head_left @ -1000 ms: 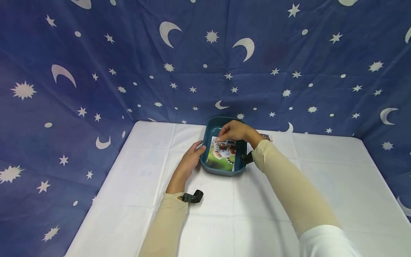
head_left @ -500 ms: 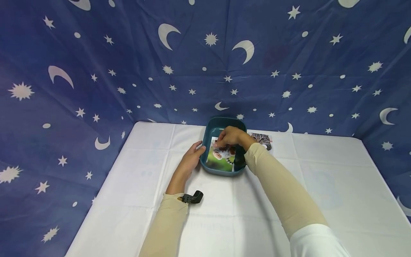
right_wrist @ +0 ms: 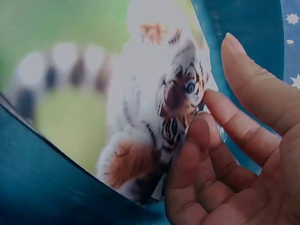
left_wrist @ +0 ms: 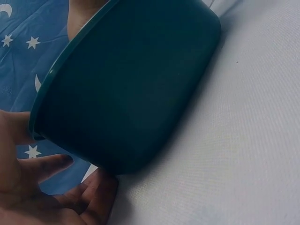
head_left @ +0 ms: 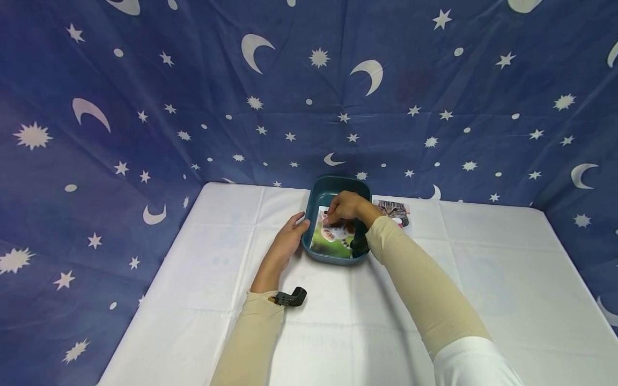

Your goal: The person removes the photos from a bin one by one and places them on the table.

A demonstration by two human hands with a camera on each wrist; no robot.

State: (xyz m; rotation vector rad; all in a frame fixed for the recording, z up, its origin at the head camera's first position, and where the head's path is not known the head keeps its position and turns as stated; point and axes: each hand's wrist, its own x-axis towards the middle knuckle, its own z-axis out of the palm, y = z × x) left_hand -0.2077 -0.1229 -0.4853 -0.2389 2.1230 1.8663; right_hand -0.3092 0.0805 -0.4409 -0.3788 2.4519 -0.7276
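A dark teal plastic basin stands on the white cloth. My left hand holds its left side, the thumb over the rim and the other fingers against the outside wall and near the base. Inside the basin lies a tiger cub photo with a green background. My right hand is over the basin; in the right wrist view its bent fingertips touch the photo's edge, while the thumb stands apart from it. The hand hides part of the photo in the head view.
A tabby cat picture lies on the white tablecloth, just right of the basin. Behind the table hangs a blue cloth with moons and stars. A black wrist mount juts from the left sleeve.
My right hand has shifted slightly down and left, deeper into the basin. Its forearm has moved off the cat picture, which now shows more. The left hand and basin have stayed put.
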